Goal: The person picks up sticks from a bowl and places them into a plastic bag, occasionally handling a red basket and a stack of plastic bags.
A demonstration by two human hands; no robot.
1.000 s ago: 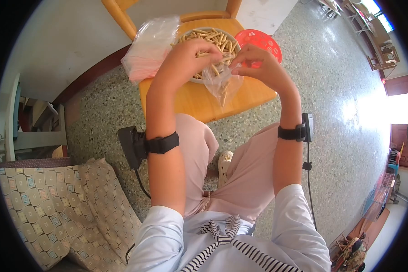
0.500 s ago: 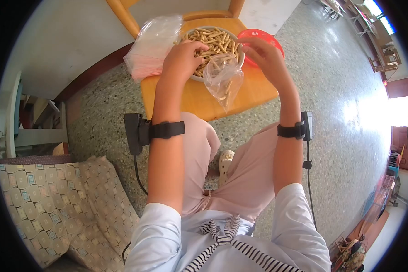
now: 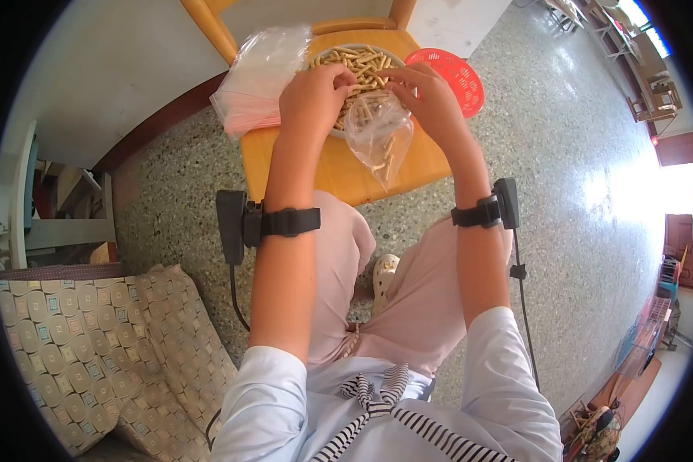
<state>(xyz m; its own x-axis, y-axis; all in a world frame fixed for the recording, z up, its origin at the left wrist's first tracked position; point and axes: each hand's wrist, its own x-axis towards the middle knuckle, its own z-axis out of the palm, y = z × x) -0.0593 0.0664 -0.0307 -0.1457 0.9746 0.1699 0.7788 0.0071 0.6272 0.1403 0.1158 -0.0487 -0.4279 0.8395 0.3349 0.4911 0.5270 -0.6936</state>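
A round bowl point(image 3: 333, 132) full of short tan sticks point(image 3: 366, 61) stands on a wooden chair seat point(image 3: 285, 165). A clear plastic bag point(image 3: 379, 131) with a few sticks inside lies over the bowl's near edge and hangs onto the seat. My left hand point(image 3: 316, 92) is at the bowl's left side, fingers bent together over the sticks; what they hold is hidden. Over the right side of the bowl, my right hand point(image 3: 423, 92) has its thumb and fingertips pinched near the sticks, and anything between them is too small to make out.
Left of the bowl lies a stack of clear bags point(image 3: 258, 81) with red edges. A red perforated basket point(image 3: 466, 85) is right of the seat. Patterned cloth point(image 3: 77, 346) covers something at the lower left. The chair's wooden back point(image 3: 208, 31) rises behind.
My right hand has moved left and slightly down, further over the bowl, uncovering more of the red basket. My left hand has shifted slightly right.
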